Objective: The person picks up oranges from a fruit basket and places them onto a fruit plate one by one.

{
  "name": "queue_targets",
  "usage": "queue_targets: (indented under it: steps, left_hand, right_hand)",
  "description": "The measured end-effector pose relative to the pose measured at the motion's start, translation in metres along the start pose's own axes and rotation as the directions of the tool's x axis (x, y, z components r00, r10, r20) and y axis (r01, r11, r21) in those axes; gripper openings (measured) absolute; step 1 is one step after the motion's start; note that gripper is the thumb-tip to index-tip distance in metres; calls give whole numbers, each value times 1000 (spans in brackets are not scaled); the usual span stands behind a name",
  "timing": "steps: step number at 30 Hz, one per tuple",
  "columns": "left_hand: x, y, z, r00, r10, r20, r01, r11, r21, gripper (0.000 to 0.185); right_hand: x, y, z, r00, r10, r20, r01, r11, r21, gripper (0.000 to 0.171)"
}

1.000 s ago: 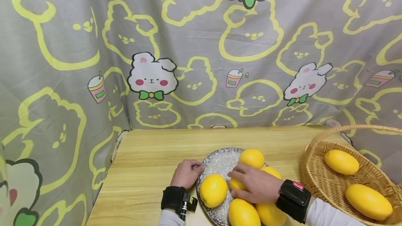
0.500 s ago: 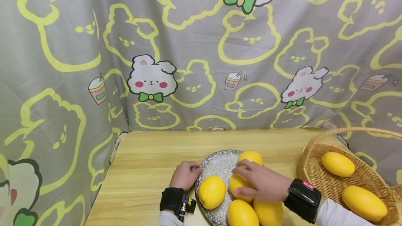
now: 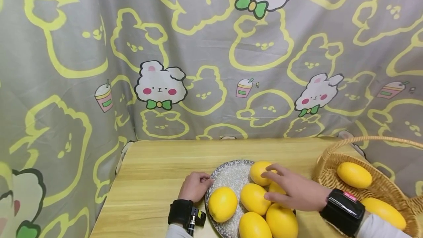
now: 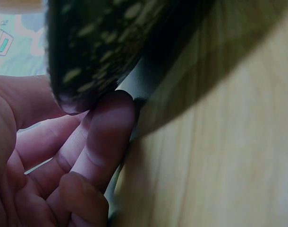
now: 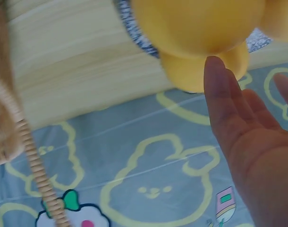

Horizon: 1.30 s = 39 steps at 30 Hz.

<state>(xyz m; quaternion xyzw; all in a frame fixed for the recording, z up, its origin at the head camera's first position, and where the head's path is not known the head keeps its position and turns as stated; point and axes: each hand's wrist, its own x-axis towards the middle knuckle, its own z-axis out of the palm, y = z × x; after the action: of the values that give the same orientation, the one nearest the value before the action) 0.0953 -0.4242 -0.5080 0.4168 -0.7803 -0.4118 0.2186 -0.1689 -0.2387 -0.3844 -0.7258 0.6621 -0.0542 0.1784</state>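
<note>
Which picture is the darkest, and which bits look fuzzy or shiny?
Left wrist view: darkest, with the plate gloomy and a shadow across the table; right wrist view: brighter but soft, the yellow fruit and right hand a little fuzzy; head view: bright and sharper, with a shiny gleam on the right wristband.

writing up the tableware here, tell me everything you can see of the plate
The plate is round, pale grey and speckled, with a darker rim and a dark, pale-flecked outside; it looks ceramic. It sits on the wood-look table, its near edge out of frame. Six yellow fruits show on it, mostly toward the right. The left hand pinches its left rim; the right hand hides part of its right side.
</note>
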Motion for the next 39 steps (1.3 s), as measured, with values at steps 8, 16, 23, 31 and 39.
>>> queue_targets:
  steps: [8,16,23,31,39]
  left_hand:
    - [1,-1,1,1000,3,8,-3,1000,9,26]
    - [2,-5,1,1000,-5,21,4,1000,11,27]
    - [1,-3,2,1000,-3,22,3,1000,6,27]
    - [2,-3,2,1000,13,25,-13,1000,18,26]
    - [1,-1,2,1000,4,27,-4,1000,11,26]
  right_hand:
    - [-31,26,-7,994,15,-107,-22,998,-67,55]
    - [-50,46,-11,983,38,-179,-60,991,-120,53]
    - [-69,70,-9,967,94,-236,-136,976,-169,51]
    - [-78,96,-9,947,116,-301,-182,962,-203,39]
    - [-85,110,-5,938,133,-320,-211,952,-223,31]
